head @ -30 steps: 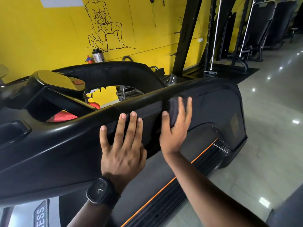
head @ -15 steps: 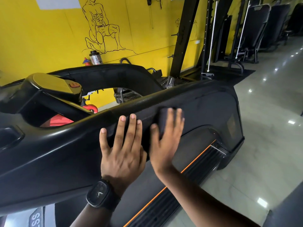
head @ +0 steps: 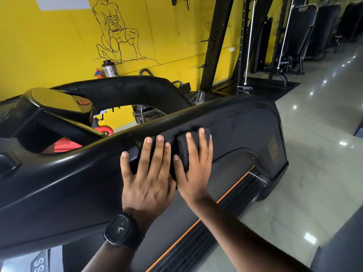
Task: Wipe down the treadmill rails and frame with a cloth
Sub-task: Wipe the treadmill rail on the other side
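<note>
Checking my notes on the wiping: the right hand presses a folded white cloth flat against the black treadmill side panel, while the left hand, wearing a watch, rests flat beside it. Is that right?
Not quite: the folded cloth is black, not white, as the head view shows. The right hand presses it flat against the black treadmill side panel, and the left hand, with the watch, rests flat beside it.

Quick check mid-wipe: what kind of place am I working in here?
Most likely a commercial gym. You're at a treadmill, a black weight rack stands against the yellow wall, and a bodybuilder line drawing is painted on that wall.
</note>
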### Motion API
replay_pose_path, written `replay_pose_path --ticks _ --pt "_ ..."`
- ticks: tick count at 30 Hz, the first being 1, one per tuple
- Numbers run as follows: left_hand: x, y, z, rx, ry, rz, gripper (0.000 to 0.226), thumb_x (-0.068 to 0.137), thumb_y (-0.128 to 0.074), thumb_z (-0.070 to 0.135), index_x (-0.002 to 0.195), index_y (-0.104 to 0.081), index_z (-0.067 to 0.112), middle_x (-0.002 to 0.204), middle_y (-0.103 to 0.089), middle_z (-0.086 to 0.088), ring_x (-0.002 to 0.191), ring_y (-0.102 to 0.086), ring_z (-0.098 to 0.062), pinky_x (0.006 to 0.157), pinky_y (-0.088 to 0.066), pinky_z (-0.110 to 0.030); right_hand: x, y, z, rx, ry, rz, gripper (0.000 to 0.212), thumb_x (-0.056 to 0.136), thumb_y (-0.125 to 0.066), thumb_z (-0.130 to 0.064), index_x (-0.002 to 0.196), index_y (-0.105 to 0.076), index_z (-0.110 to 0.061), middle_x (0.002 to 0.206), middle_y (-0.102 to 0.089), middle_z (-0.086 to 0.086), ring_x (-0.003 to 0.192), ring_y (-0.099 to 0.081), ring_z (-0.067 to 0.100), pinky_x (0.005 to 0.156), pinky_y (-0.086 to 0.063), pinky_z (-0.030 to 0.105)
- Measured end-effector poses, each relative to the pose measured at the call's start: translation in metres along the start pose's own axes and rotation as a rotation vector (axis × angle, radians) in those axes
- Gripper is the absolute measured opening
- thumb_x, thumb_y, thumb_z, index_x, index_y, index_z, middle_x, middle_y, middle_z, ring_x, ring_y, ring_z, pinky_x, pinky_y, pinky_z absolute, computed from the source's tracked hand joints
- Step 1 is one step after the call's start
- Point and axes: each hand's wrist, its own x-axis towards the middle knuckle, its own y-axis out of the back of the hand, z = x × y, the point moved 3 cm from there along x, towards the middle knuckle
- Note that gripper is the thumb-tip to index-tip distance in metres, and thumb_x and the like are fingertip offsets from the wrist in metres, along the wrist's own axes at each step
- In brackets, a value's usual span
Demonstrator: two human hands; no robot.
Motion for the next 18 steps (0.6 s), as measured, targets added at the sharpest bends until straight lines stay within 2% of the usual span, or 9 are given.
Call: replay_pose_path --ticks 2,3,6,7,11,13,15,17,18 --pt "0.002 0.0 0.002 -0.009 -0.012 -0.008 0.067 0.089 -0.04 0.032 0.152 -0.037 0.008 0.161 -0.029 -0.01 0.151 -0.02 -0.026 0.118 -0.007 -0.062 0.01 0.002 0.024 -0.03 0.095 0.027 0.054 0.102 -0.049 -0.043 0.149 -0.045 -0.015 0.162 -0.031 0.018 0.151 -0.027 0.041 0.123 -0.024 0.047" --pt "0.002 0.0 0.003 -0.011 -0.016 -0.009 0.068 0.088 -0.041 0.032 0.152 -0.037 0.007 0.161 -0.029 -0.01 0.151 -0.02 -0.026 0.117 -0.008 -0.063 0.013 0.003 0.037 0.02 -0.049 0.083 0.056 0.101 -0.049 -0.043 0.15 -0.045 -0.015 0.163 -0.03 0.015 0.152 -0.028 0.036 0.122 -0.027 0.05" --pt "0.003 -0.001 0.004 -0.008 -0.012 -0.002 0.068 0.089 -0.04 0.031 0.152 -0.037 0.007 0.161 -0.029 -0.01 0.151 -0.022 -0.026 0.117 -0.009 -0.062 0.002 -0.002 0.041 0.217 -0.757 0.247 0.069 0.092 -0.046 -0.051 0.156 -0.038 -0.027 0.168 -0.021 0.0 0.154 -0.022 0.018 0.121 -0.025 0.05" --pt "0.004 -0.001 0.005 -0.009 -0.006 -0.001 0.066 0.089 -0.038 0.031 0.151 -0.038 0.007 0.161 -0.03 -0.01 0.15 -0.023 -0.026 0.117 -0.009 -0.062 -0.001 -0.005 0.031 0.211 -0.791 0.226 0.07 0.092 -0.045 -0.051 0.157 -0.036 -0.028 0.169 -0.019 -0.001 0.155 -0.019 0.017 0.122 -0.023 0.05" --pt "0.007 -0.003 0.008 -0.026 -0.023 0.002 0.065 0.091 -0.037 0.033 0.151 -0.039 0.008 0.161 -0.031 -0.01 0.15 -0.024 -0.026 0.118 -0.008 -0.061 0.005 0.002 0.008 0.016 -0.086 0.037 0.057 0.1 -0.05 -0.037 0.152 -0.04 -0.017 0.165 -0.027 0.016 0.155 -0.019 0.033 0.125 -0.019 0.048" --pt "0.008 -0.003 0.01 -0.032 -0.033 0.001 0.067 0.089 -0.042 0.032 0.151 -0.039 0.008 0.161 -0.031 -0.009 0.15 -0.024 -0.025 0.118 -0.008 -0.061 0.02 0.006 0.021 -0.066 0.104 0.021 0.053 0.101 -0.051 -0.038 0.149 -0.044 -0.016 0.161 -0.032 0.019 0.151 -0.026 0.041 0.124 -0.02 0.043" --pt "0.009 -0.003 0.01 -0.031 -0.036 0.001 0.069 0.087 -0.044 0.031 0.151 -0.038 0.007 0.16 -0.031 -0.01 0.15 -0.025 -0.025 0.118 -0.008 -0.061 0.03 0.006 0.039 -0.011 -0.081 0.098 0.056 0.099 -0.052 -0.04 0.15 -0.045 -0.019 0.164 -0.03 0.012 0.153 -0.026 0.033 0.124 -0.024 0.046" --pt "0.01 -0.003 0.011 -0.018 -0.034 -0.003 0.069 0.086 -0.044 0.03 0.151 -0.038 0.007 0.16 -0.032 -0.01 0.15 -0.025 -0.025 0.117 -0.008 -0.061 0.027 0.004 0.043 0.161 -0.55 0.221 0.062 0.095 -0.049 -0.047 0.153 -0.042 -0.026 0.167 -0.025 0.002 0.154 -0.023 0.019 0.122 -0.026 0.052" --pt "0.01 -0.003 0.011 -0.017 -0.031 -0.007 0.069 0.086 -0.044 0.03 0.151 -0.038 0.007 0.16 -0.032 -0.01 0.15 -0.025 -0.025 0.118 -0.008 -0.061 0.025 0.001 0.037 0.184 -0.661 0.24 0.064 0.094 -0.047 -0.049 0.154 -0.04 -0.028 0.168 -0.024 0.001 0.155 -0.021 0.018 0.122 -0.025 0.053"
